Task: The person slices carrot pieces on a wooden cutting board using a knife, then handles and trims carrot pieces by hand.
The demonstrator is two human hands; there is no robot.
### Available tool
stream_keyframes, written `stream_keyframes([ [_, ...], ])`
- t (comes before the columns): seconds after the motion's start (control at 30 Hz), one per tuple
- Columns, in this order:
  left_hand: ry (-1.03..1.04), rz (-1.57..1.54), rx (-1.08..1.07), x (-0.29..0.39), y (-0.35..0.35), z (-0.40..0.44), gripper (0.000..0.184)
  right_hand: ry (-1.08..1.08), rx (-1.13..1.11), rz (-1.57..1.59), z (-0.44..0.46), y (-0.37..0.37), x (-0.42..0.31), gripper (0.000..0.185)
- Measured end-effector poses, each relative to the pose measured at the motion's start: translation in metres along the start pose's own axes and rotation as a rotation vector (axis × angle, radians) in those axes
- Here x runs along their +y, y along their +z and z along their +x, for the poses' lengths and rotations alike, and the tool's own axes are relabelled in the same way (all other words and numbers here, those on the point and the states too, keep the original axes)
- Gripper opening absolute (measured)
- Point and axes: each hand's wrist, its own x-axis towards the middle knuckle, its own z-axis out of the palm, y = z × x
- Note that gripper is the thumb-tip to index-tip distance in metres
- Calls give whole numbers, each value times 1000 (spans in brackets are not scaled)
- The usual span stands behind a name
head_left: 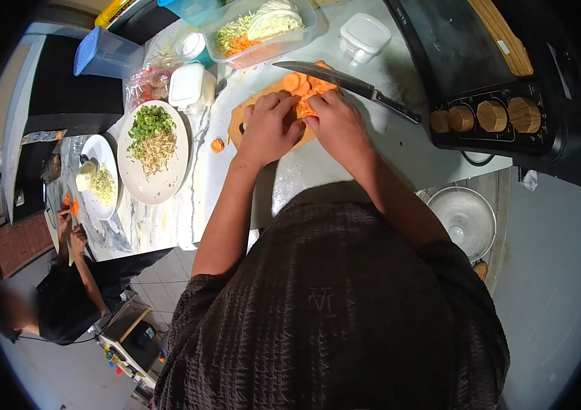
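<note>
On a wooden cutting board (237, 116) lies a pile of orange carrot slices (297, 83). My left hand (268, 130) rests over the board at the pile's left edge, its fingers bent. From the right, my right hand (337, 126) touches the carrot pieces, its fingertips close to those of the left. What lies under the fingers of either hand is partly hidden. A large knife (352, 83) lies across the far side of the board, its black handle pointing right. A carrot end (217, 145) sits on the counter left of the board.
Beyond the board stands a clear container (311, 34) of shredded vegetables. White-lidded tubs (364, 34) stand nearby. An oval plate (180, 164) of greens and sprouts is at left, a stove (492, 116) at right. Another person (58, 301) works at the far left.
</note>
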Motion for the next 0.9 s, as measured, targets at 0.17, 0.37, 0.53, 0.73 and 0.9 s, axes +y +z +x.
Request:
stream_keyframes([
  [0.17,-16,23,-35,-1,-1,2,31,-12,-11,17,3,1,4,19],
  [0.37,60,26,39,-3,0,2,22,-52,-34,13,2,-1,7,23],
  [0.53,135,17,84,-6,4,5,13,-74,-29,-14,4,4,10,19],
  [0.73,114,47,67,-6,-1,6,13,-122,17,58,8,1,9,10],
  [0.9,96,-50,105,0,-14,7,11,-129,42,189,17,-9,6,14],
])
